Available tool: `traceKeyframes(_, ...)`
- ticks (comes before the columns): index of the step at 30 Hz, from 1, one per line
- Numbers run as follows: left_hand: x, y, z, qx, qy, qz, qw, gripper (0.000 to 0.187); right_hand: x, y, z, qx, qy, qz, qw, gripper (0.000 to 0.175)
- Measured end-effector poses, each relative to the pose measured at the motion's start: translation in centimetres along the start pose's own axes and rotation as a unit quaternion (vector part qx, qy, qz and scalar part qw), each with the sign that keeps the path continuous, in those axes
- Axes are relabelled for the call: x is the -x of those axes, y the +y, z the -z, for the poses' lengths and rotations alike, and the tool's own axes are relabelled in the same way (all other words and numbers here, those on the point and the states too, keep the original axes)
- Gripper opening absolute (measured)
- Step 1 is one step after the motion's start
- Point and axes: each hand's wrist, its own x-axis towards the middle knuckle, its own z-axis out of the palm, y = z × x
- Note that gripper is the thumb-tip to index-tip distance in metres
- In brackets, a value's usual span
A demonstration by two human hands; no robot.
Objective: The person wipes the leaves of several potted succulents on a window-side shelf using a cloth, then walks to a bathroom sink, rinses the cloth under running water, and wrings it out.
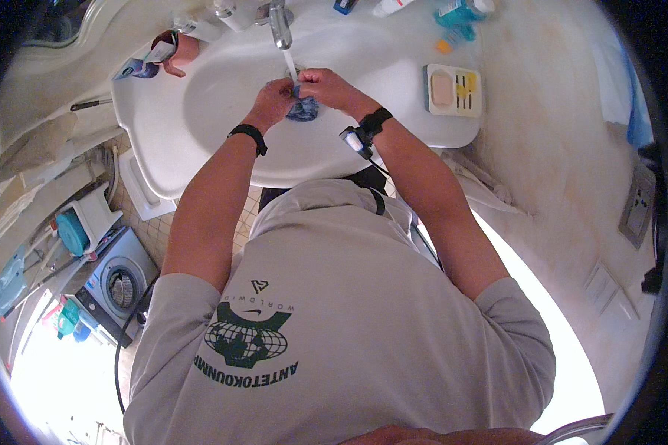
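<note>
Over the white washbasin (pixel 217 144), my left hand (pixel 273 102) and my right hand (pixel 334 92) pinch a small dark-blue cloth (pixel 303 109) between them. The cloth is bunched and hangs down into the bowl; its exact kind is hard to make out. From the chrome faucet (pixel 280 30) a stream of water (pixel 290 64) runs down between my hands, close to the fingertips. The drain is mostly hidden behind my hands.
On the right rim lies a soap dish (pixel 476 105) with a pinkish soap bar (pixel 442 89). A bottle of blue liquid (pixel 451 14) stands at the back right. A pink cup (pixel 183 50) sits at the back left. Beyond my left arm is a washing machine (pixel 119 278).
</note>
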Motion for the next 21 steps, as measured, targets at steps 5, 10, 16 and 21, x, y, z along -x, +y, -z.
traceKeyframes(5, 1.4, 0.2, 0.6, 0.013, 0.029, 0.046, 0.998, 0.023, -1.1, -1.0, 1.2, 0.041, 0.042, 0.019, 0.998, 0.029)
traceKeyframes(10, 2.7, 1.7, 0.8, -0.053, 0.163, -0.078, 0.982, 0.020, -2.7, -0.2, 1.7, 0.187, 0.081, 0.001, 0.979, 0.036)
traceKeyframes(16, 3.0, 5.2, 1.6, 0.004, 0.101, -0.042, 0.994, 0.024, -4.5, 1.3, 0.7, 0.285, 0.107, 0.024, 0.952, 0.035)
traceKeyframes(21, 3.3, 6.0, 0.0, 0.179, 0.073, 0.212, 0.958, 0.019, -6.7, 3.5, -1.1, 0.104, 0.138, -0.028, 0.985, 0.033)
